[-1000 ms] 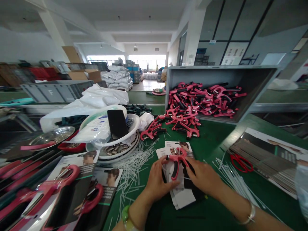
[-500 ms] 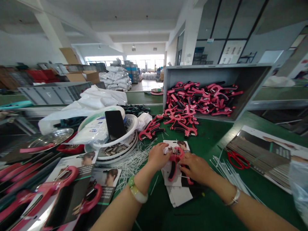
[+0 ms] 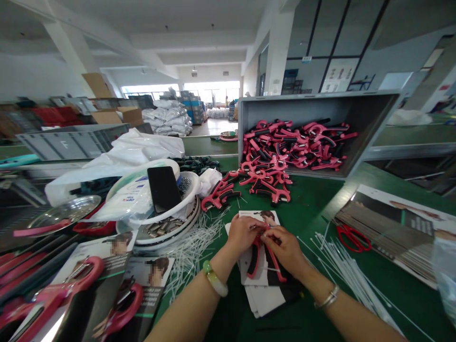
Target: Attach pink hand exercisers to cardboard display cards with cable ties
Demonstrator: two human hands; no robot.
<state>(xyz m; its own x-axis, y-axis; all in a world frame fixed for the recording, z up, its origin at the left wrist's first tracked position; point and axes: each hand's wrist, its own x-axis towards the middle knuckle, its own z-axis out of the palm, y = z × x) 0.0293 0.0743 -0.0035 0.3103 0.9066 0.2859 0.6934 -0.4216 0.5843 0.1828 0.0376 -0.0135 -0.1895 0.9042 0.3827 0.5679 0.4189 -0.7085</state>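
- Left hand [image 3: 244,233] and right hand [image 3: 285,249] moved closer, fingertips now together over the pink tool [image 3: 273,260]'s head, visible between them earlier; can't tell what they pinch.
- Tool's under the fingertips over cards [image 3: 265,299], handles toward wearer, long axis front-to-back.
- White ties [image 3: 351,270] both sides; scissors [image 3: 353,238] right.
- Beyond: tool pile [image 3: 265,178], grey crate [image 3: 320,102].

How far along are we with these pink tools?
Apparently done: the carded tools at lower left. In hand: the left hand and right hand finger one pink-and-black tool over a card. Seemingly left: many loose tools in and before the grey bin, with white ties and stacked cards at right.
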